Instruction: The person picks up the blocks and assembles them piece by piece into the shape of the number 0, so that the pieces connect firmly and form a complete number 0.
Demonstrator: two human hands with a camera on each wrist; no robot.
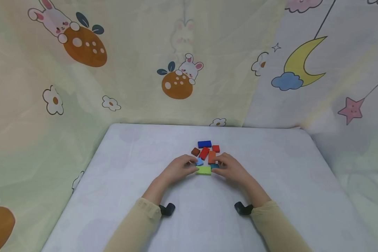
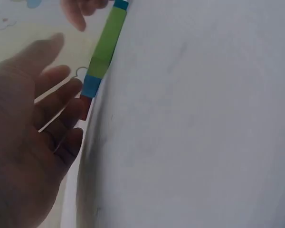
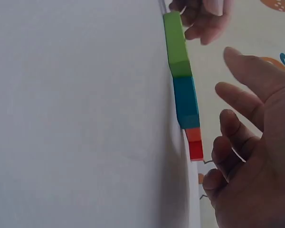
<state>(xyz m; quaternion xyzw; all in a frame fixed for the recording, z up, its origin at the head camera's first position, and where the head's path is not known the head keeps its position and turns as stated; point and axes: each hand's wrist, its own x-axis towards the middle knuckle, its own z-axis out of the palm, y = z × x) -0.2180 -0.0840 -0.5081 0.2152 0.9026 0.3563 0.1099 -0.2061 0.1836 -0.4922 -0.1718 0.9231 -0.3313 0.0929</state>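
Observation:
Several small coloured blocks lie in a cluster on the white table. My left hand [image 1: 179, 168] is at the cluster's left side, nearest the light blue block [image 1: 200, 162] and the light green block [image 1: 203, 170]. On the right side is my right hand [image 1: 233, 169], beside the orange block [image 1: 211, 157] and the teal block [image 1: 214, 166]. In the wrist views both hands have relaxed fingers with the thumb apart, gripping nothing. Whether the left fingertips touch the light blue block [image 2: 90, 86] cannot be told. The right fingers stand apart from the teal block [image 3: 185, 100].
Behind lie a dark blue block [image 1: 204, 144], a red block [image 1: 204, 153], a small red block [image 1: 216, 148] and a brown block [image 1: 195, 151]. A patterned cloth [image 1: 138, 77] hangs beyond the white table [image 1: 138, 147]. Black wrist cameras sit at both cuffs.

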